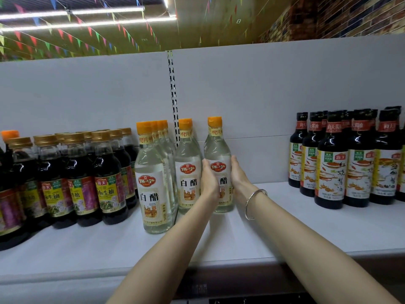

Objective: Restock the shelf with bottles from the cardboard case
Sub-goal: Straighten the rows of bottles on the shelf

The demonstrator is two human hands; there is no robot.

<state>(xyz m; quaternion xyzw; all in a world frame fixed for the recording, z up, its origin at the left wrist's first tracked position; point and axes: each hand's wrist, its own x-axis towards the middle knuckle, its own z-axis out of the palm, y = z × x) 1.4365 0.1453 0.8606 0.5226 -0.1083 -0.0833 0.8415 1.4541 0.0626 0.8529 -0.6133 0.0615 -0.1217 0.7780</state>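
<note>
Left hand (210, 181) and right hand (237, 174) clasp clear orange-capped vinegar bottle (217, 148), upright on white shelf (285, 220).

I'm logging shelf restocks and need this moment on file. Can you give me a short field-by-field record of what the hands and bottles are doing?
held item: clear vinegar bottle, orange cap, upright on the white shelf
left hand: grips the bottle's left side
right hand: grips its right side; bracelet on the wrist
neighbours: more vinegar bottles just to the left
left group: dark soy sauce bottles, gold caps
right group: dark soy sauce bottles, black caps
cardboard case: not in view
</note>
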